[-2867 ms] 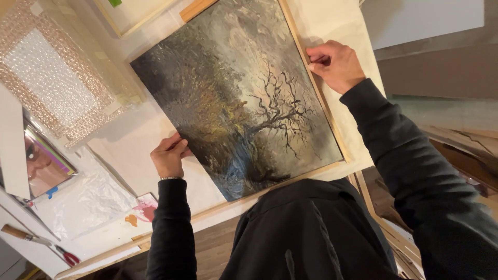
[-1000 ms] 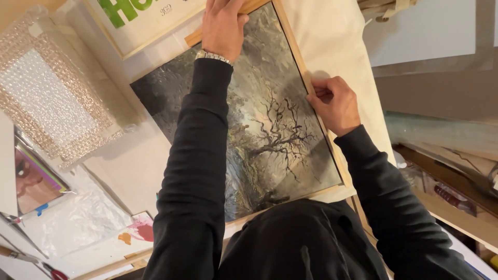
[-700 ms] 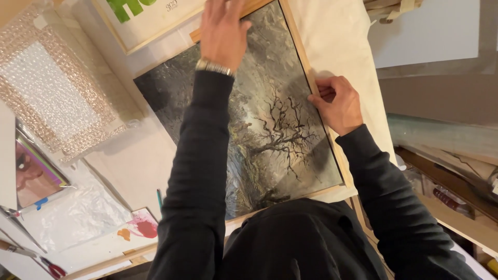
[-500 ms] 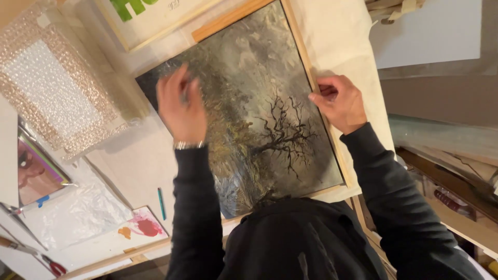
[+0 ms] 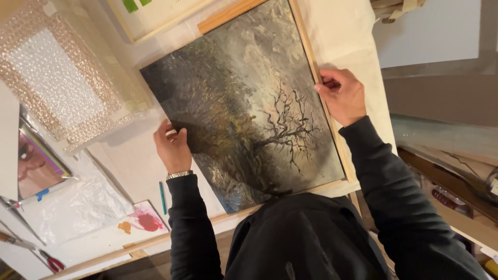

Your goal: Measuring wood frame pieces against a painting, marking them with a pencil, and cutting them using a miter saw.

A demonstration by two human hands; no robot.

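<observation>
- Head view: a person in black sleeves grips a dark painting of a bare tree point(image 5: 244, 103) by its two long edges, the canvas lying flat on a pale counter point(image 5: 135, 161).
- The left hand point(image 5: 173, 148) has its fingers point(image 5: 167, 128) curled on the painting's left edge, clasping it; a metal watch band point(image 5: 179, 175) circles the wrist below them.
- The right hand point(image 5: 342, 96) holds the opposite edge, fingers point(image 5: 328, 83) bent against a light wooden frame strip point(image 5: 321, 98) beside the canvas.
- Up and left of the left fingers lies a bubble-wrapped parcel point(image 5: 57, 88); below them, a teal pen point(image 5: 162, 198) and a paint-smeared sheet point(image 5: 140, 223).
- Beyond the painting's top edge rests a white framed picture point(image 5: 155, 15).
</observation>
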